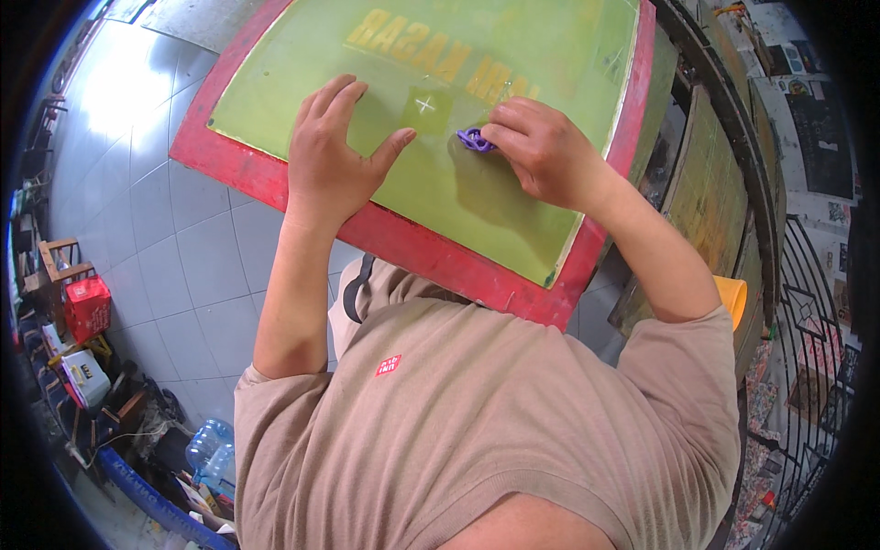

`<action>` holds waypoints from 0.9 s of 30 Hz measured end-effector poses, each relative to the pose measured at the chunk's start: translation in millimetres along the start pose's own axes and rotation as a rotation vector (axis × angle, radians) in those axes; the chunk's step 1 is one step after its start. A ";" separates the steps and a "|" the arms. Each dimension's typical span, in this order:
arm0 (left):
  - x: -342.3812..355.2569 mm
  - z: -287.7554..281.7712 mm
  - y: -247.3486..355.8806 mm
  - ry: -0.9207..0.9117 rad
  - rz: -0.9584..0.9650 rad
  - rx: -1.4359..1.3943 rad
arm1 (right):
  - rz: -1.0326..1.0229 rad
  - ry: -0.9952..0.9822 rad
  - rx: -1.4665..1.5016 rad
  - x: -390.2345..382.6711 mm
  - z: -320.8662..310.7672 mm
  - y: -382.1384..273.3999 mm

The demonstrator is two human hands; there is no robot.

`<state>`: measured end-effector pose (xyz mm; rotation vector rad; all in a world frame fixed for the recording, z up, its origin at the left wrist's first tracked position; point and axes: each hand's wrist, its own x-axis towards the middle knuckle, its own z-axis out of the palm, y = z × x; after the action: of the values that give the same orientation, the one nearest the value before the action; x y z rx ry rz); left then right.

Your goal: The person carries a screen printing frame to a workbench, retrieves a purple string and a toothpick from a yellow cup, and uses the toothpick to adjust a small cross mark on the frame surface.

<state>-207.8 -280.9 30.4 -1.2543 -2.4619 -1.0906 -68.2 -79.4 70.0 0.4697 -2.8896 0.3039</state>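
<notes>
A screen-printing frame [385,233] with a red border lies in front of me, its green mesh [513,229] stretched across it. My left hand [335,147] rests over the near left part of the mesh, fingers and thumb apart, holding nothing. My right hand [541,147] is closed, thumb and fingers pinched, at a small purple looped object [475,140]; its exact kind is hard to make out. Between the hands a small white cross mark [425,104] shows on a darker green patch. Mirrored yellowish lettering [440,60] runs across the mesh beyond my hands.
Grey floor tiles [211,257] spread to the left. A red box [87,307], clear plastic bottles [211,449] and other clutter stand along the left side. To the right are worn green boards [701,192], a curved dark rail and a yellow item [731,298] behind my right arm.
</notes>
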 end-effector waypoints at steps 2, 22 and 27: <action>0.3 -0.4 0.5 -0.003 -0.003 0.000 | -0.013 0.045 -0.005 -2.9 0.4 -1.5; -2.1 3.9 7.0 -0.023 -0.007 0.035 | 0.539 0.465 -0.020 -31.1 -13.0 3.2; -2.6 3.8 6.8 -0.024 -0.012 0.027 | 0.375 0.229 0.156 -22.7 15.5 -12.2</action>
<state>-200.4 -277.4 30.1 -1.2533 -2.4961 -1.0485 -45.5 -87.7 52.0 -0.0882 -2.7217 0.6005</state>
